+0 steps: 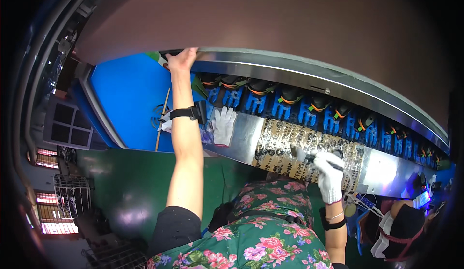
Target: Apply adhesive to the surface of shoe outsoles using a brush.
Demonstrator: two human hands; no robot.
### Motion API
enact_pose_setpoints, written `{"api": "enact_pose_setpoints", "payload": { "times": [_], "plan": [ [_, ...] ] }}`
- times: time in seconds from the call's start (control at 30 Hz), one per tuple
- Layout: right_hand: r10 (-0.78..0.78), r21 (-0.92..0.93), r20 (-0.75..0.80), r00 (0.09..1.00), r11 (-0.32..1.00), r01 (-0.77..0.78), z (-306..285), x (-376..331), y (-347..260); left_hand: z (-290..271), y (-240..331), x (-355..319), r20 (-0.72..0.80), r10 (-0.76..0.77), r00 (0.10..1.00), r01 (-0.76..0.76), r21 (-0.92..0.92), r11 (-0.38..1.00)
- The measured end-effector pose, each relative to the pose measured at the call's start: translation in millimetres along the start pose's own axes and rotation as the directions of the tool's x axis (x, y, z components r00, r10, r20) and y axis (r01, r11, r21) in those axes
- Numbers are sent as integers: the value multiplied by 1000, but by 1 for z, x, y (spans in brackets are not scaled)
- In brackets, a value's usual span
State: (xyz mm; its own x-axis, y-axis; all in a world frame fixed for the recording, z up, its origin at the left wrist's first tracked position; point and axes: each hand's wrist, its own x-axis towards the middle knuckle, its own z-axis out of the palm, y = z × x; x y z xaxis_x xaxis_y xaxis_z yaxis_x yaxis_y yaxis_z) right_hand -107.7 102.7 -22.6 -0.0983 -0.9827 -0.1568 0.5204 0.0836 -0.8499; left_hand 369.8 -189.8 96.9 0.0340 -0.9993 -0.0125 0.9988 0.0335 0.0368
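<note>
Brush (301, 154) over brown covering (273, 136) (metal ledge (246, 136), green floor (121, 184)).

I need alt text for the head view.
A white-gloved right hand holds a brush over shiny brown cardboard. The bare left hand is at the edge of a brown panel; beyond the cardboard runs a row of blue supports.

The bench (245, 132) is faced in smooth, glossy metal; between its long edges wrinkled, shiny film (282, 136) is seen, by its left end a matt cloth glove (224, 126)
</note>
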Motion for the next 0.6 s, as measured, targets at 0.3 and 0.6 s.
{"api": "enact_pose_setpoints", "payload": {
  "times": [0.3, 0.6],
  "plan": [
    [79, 78, -147, 986, 995, -68, -37, -20, 35, 8, -216, 5, 138, 94, 986, -166, 875, 455],
    [138, 254, -265, 954, 965, -69, -73, -26, 44, -2, -185, -62, 444, 275, 853, -508, 828, 236]
  ]
}}
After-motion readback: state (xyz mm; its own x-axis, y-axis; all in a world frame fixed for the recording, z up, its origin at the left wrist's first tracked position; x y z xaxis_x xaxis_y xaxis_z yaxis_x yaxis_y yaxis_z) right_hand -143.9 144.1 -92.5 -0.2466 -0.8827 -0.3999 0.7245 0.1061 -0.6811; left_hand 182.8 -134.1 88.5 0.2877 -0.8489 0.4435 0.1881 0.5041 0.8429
